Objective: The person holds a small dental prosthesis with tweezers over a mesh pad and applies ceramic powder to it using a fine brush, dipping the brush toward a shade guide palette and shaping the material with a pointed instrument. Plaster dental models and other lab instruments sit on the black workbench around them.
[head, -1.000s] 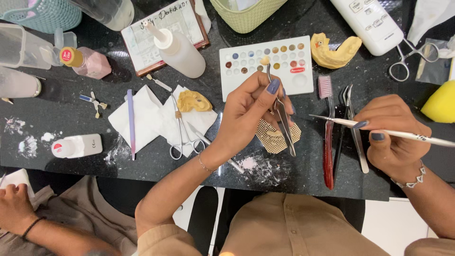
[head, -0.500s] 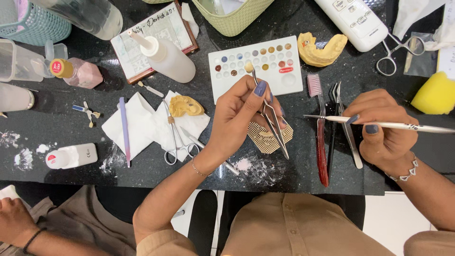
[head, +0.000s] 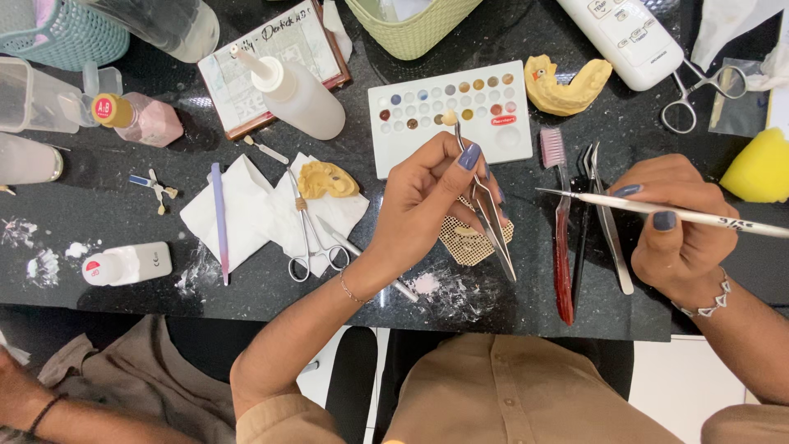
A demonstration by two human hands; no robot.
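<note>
My left hand [head: 427,201] grips metal tweezers [head: 486,210] that pinch a small tooth-coloured piece [head: 449,118] over the white mixing palette [head: 448,115] with its rows of coloured wells. My right hand [head: 675,226] holds a thin white brush [head: 657,212] level, its tip pointing left above a red-handled toothbrush [head: 560,234]. A honeycomb mesh pad [head: 470,242] lies under the left hand. Both hands hover above the black countertop [head: 271,300].
Scissors-like forceps [head: 311,234] and a yellow dental cast [head: 327,179] lie on white tissue [head: 246,210]. A second cast [head: 567,86], a squeeze bottle [head: 297,90], a pink bottle [head: 140,119], a green basket [head: 411,25], a yellow sponge [head: 760,168] and another person's arm [head: 49,411] surround them.
My left hand has drawn slightly back toward me with the tweezers. The right hand and brush stay about where they were.
</note>
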